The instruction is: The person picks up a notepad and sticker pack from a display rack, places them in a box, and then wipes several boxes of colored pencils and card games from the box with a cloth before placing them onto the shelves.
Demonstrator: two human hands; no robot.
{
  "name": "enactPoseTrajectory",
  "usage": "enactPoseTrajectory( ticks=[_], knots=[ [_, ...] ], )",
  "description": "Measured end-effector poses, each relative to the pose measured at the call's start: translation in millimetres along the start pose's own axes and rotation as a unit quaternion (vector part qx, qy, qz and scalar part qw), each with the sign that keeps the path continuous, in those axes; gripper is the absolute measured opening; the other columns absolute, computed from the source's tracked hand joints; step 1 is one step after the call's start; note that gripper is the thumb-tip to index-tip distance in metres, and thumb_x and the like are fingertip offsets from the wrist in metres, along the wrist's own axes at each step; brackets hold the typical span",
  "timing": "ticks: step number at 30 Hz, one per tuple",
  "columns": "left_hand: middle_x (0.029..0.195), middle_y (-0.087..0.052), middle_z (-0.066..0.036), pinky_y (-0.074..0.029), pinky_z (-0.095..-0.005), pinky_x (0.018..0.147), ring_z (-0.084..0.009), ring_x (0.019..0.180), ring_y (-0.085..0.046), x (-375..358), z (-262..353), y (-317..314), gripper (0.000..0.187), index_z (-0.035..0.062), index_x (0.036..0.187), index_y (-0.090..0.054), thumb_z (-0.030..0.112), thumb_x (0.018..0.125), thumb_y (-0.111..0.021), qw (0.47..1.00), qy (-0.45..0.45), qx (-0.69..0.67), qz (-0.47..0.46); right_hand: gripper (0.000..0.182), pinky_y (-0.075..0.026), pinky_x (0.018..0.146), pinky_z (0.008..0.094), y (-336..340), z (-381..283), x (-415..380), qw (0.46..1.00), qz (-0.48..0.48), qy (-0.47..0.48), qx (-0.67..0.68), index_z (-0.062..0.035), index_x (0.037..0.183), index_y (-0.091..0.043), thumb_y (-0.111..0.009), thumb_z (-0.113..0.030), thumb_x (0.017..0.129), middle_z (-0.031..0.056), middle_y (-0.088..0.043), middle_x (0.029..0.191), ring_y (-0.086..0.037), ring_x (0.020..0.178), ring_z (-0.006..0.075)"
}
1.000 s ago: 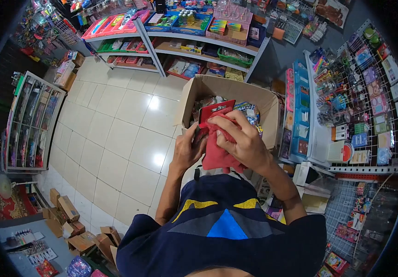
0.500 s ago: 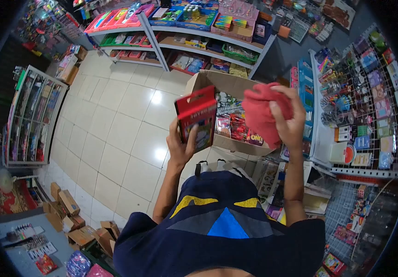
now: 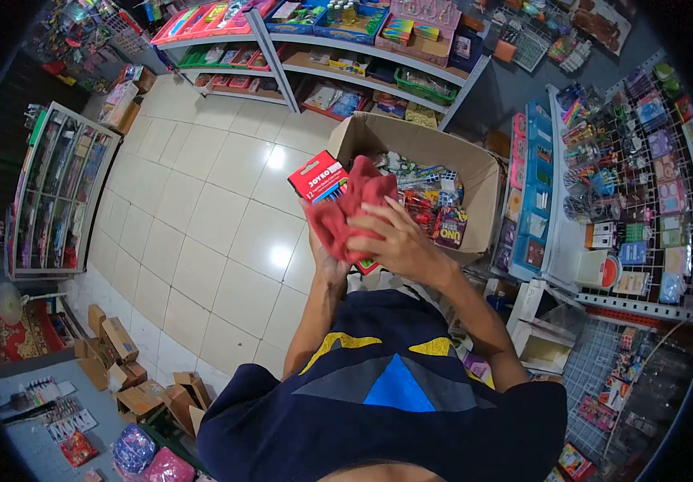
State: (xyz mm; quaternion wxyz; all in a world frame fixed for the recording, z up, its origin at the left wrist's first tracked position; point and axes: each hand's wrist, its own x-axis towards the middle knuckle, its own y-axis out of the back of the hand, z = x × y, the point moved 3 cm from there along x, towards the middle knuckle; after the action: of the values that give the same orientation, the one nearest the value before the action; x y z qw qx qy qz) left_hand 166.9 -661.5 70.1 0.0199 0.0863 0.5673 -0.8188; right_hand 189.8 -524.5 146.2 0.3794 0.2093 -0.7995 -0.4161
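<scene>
In my left hand [image 3: 324, 255] is a red box [image 3: 312, 178] marked JOYKO, with a hang slot at its top; most of the fingers are hidden behind it. My right hand [image 3: 398, 241] presses a crumpled red cloth [image 3: 362, 197] against the face of the box, its fingers bent over the cloth. Just beyond, on the floor, stands an open cardboard box [image 3: 475, 173] holding packaged goods, among them a dark UNO pack [image 3: 449, 228].
Stocked shelves [image 3: 362, 56] run behind the cardboard box. A wire rack [image 3: 660, 185] with hanging goods is at the right, a glass display case [image 3: 65, 193] at the left. Opened cartons [image 3: 149, 398] lie at the lower left.
My right hand has moved left and down with the cloth, from over the cardboard box onto the red box. The red box has tilted, so its printed face shows more.
</scene>
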Motion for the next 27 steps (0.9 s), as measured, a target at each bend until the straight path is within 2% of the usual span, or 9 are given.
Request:
enactPoseTrajectory(
  ticks=[4,5,8,10,11,14,17,26,27],
  knots=[
    [0.114,-0.056,-0.009,-0.054,-0.0378,0.082,-0.0212,0.101,-0.061,11,24,8,0.045,0.0143,0.127,-0.034,0.049,0.099,-0.032,0.992,-0.075,0.084,0.056,0.033,-0.039,0.101,0.0448,-15,18,-53,0.991,-0.01,0.04,0.127,-0.0133,0.108,-0.059,-0.068,-0.014,0.077,0.006,-0.056,0.116,-0.053,0.111,0.0257],
    [0.113,-0.056,-0.009,-0.055,-0.0379,0.08,-0.0213,0.1,-0.061,18,30,14,0.043,0.0143,0.125,-0.034,0.048,0.099,-0.032,0.989,-0.099,0.094,0.056,0.031,-0.038,0.102,0.0411,-25,34,-71,0.965,0.069,-0.062,0.247,-0.0103,0.111,-0.056,-0.065,-0.015,0.082,0.0063,-0.056,0.117,-0.053,0.109,0.0234],
    [0.106,-0.06,-0.009,-0.057,-0.0362,0.073,-0.0205,0.089,-0.065,24,37,27,0.04,0.0113,0.119,-0.04,0.045,0.1,-0.033,0.982,-0.11,0.142,0.066,0.04,-0.036,0.103,0.0344,-17,62,-78,0.758,0.327,-0.417,0.381,-0.0032,0.126,-0.046,-0.048,-0.031,0.098,0.0071,-0.053,0.124,-0.051,0.113,0.0187],
    [0.1,-0.064,-0.011,-0.058,-0.0368,0.069,-0.0222,0.083,-0.067,26,35,28,0.045,0.0084,0.119,-0.045,0.047,0.099,-0.033,0.975,-0.095,0.194,0.042,0.047,-0.035,0.103,0.0315,11,60,-40,0.639,0.449,-0.483,0.396,-0.0059,0.136,-0.039,-0.036,-0.038,0.101,0.0059,-0.05,0.128,-0.049,0.115,0.0173],
    [0.102,-0.062,-0.008,-0.057,-0.0319,0.068,-0.0163,0.081,-0.066,23,31,21,0.037,0.0085,0.113,-0.046,0.041,0.101,-0.034,0.97,-0.092,0.216,0.054,0.053,-0.034,0.104,0.0334,4,71,-39,0.682,0.437,-0.378,0.449,-0.0056,0.137,-0.038,-0.033,-0.043,0.1,0.0077,-0.048,0.131,-0.047,0.12,0.017],
    [0.104,-0.062,-0.009,-0.054,-0.0354,0.077,-0.0199,0.088,-0.065,29,2,25,0.045,0.0083,0.116,-0.048,0.048,0.098,-0.037,0.967,-0.078,0.211,0.119,0.046,-0.037,0.102,0.0331,-18,40,4,0.577,0.341,-0.39,0.631,-0.0069,0.134,-0.044,-0.035,-0.038,0.101,0.0087,-0.05,0.131,-0.049,0.119,0.0174],
    [0.109,-0.056,-0.009,-0.052,-0.0393,0.077,-0.0231,0.088,-0.062,21,-18,24,0.039,0.0091,0.116,-0.047,0.043,0.097,-0.041,0.978,-0.171,0.088,0.082,0.059,-0.039,0.099,0.0331,-55,4,36,0.837,0.074,-0.278,0.465,-0.0037,0.13,-0.045,-0.067,-0.036,0.086,0.0129,-0.054,0.123,-0.051,0.115,0.022],
    [0.107,-0.048,-0.01,-0.049,-0.0418,0.068,-0.0264,0.082,-0.058,32,45,154,0.032,0.0098,0.114,-0.047,0.036,0.095,-0.047,0.94,-0.123,-0.072,-0.309,0.072,-0.036,0.104,0.0359,-79,-24,-29,0.862,-0.068,-0.174,0.472,0.0015,0.139,-0.03,-0.068,-0.026,0.085,0.0197,-0.049,0.132,-0.047,0.124,0.0261],
    [0.093,-0.048,-0.008,-0.046,-0.0343,0.057,-0.0235,0.067,-0.054,21,52,142,0.029,0.0087,0.104,-0.049,0.036,0.095,-0.046,0.95,-0.192,-0.062,-0.239,0.072,-0.037,0.103,0.0359,-83,-13,-42,0.859,-0.096,-0.205,0.46,0.0013,0.139,-0.032,-0.069,-0.025,0.084,0.0191,-0.051,0.13,-0.049,0.122,0.0247]
  ],
)
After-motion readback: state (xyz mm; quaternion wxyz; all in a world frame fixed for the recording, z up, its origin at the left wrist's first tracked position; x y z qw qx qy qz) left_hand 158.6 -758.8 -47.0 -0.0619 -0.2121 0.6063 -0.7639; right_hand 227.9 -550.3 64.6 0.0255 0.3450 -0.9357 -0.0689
